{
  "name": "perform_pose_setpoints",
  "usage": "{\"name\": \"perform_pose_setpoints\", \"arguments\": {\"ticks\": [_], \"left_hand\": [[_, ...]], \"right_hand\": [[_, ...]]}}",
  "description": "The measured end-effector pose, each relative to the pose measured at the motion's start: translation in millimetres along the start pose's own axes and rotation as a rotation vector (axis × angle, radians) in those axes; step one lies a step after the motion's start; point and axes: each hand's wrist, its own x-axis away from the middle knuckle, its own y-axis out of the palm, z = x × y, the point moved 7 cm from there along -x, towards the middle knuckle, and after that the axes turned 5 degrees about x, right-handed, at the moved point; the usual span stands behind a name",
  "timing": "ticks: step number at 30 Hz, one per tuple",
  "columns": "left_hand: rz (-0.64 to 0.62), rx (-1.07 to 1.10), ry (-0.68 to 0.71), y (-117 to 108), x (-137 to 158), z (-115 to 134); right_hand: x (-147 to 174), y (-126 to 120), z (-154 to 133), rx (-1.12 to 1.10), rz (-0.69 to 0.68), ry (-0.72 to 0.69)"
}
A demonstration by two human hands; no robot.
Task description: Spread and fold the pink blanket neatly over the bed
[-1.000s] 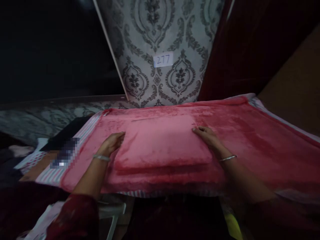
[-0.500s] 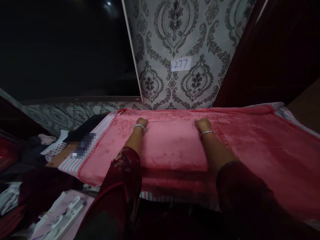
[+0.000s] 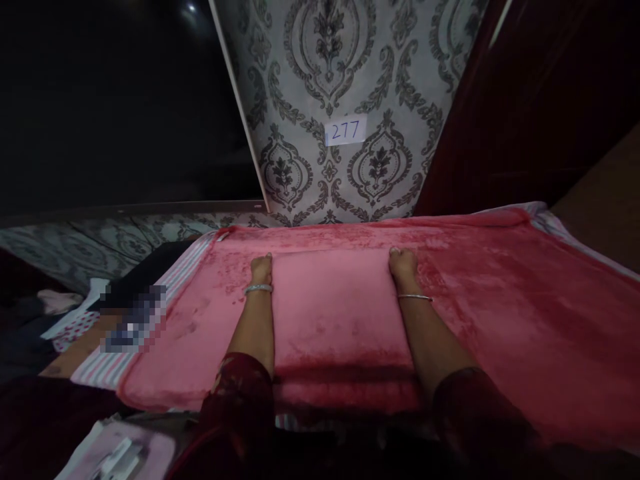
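Folded pink cloth (image 3: 337, 303) is seemingly squared between curled left fingers (image 3: 269, 258) and curled right fingers (image 3: 396, 253), grip untellable; even handling is called for.

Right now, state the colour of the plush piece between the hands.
The plush piece is pink, clearest in the head view.

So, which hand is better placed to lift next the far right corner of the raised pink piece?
Probably the right hand: it is at that corner of the piece; the left hand is at the far left one.
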Motion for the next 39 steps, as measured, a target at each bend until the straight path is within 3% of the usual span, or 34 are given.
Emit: {"name": "perform_pose_setpoints", "arguments": {"ticks": [9, 14, 18, 22, 28, 34, 39], "left_hand": [[0.018, -0.230, -0.012, -2.2, 7.0, 10.5], [-0.022, -0.234, -0.038, -1.0, 14.7, 21.4], [-0.124, -0.154, -0.075, -9.1, 25.3, 34.1], [-0.313, -0.018, -0.115, -33.0, 52.9, 33.6], [-0.537, 0.150, -0.194, -93.4, 129.0, -1.7], [-0.527, 0.059, -0.027, -147.0, 191.3, -24.6], [-0.523, 0.069, 0.060, -162.0, 211.6, -33.6]], "right_hand": [[-0.4, 1.4, 0.9, -0.016, -0.010, -0.017], [8.4, -7.3, -6.7, -0.031, -0.031, -0.056], [19.1, -24.4, -9.4, -0.061, -0.086, -0.134], [40.6, -44.6, 8.3, -0.124, -0.126, -0.214], [97.6, -66.6, 75.6, -0.306, -0.175, -0.290], [165.1, -90.0, 129.4, -0.463, -0.073, -0.345], [189.9, -97.0, 139.7, -0.483, -0.003, -0.338]]}}
